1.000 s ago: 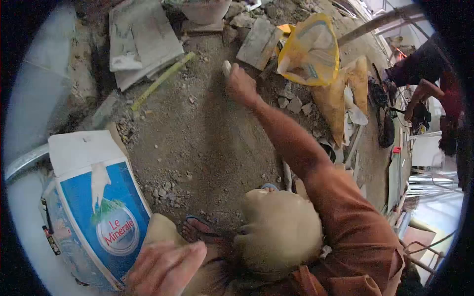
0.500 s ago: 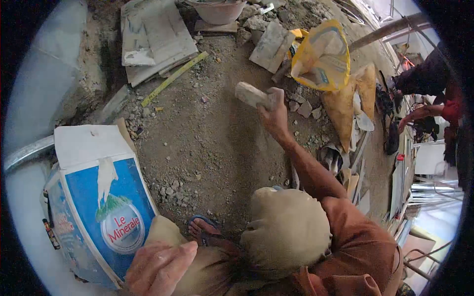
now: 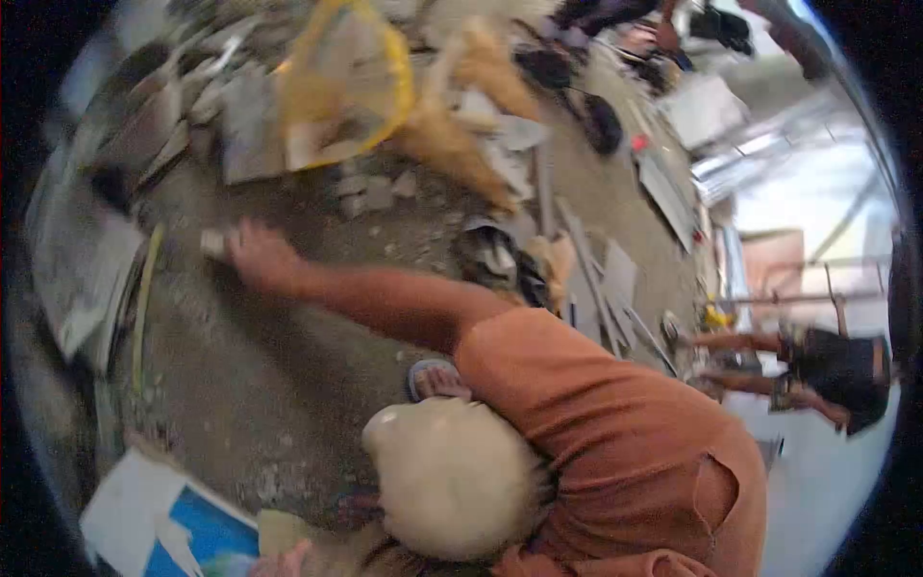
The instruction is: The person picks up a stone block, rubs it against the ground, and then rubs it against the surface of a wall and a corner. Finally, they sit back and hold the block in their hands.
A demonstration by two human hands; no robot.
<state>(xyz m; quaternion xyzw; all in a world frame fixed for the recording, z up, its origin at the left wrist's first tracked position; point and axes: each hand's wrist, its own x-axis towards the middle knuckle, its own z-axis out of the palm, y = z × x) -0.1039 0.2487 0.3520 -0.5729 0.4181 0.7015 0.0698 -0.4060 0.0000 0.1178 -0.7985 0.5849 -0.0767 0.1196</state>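
Observation:
My right hand (image 3: 258,252), blurred by motion, is closed round a pale grey block (image 3: 213,242) low over the dirt floor, at the end of my outstretched arm. One end of the block sticks out past my fingers; the rest is hidden. My left hand (image 3: 286,558) shows only in part at the bottom edge, beside the blue and white carton (image 3: 207,524). Its fingers are too smeared and cut off to read. A yellow-rimmed sack (image 3: 399,82) and some broken pieces (image 3: 377,194) lie beyond my right hand.
Stacked boards (image 3: 91,279) and a yellow strip (image 3: 146,308) lie at the left. My knee (image 3: 457,481) and sandalled foot (image 3: 437,380) are near the bottom centre. Scrap boards (image 3: 620,279) lie right of my arm. One person (image 3: 841,375) is far right, another (image 3: 606,12) at the top.
The view has swung, shifting the sack and carton left. My right arm now stretches further left across the view, the block still in hand. My left hand has slipped mostly out of frame.

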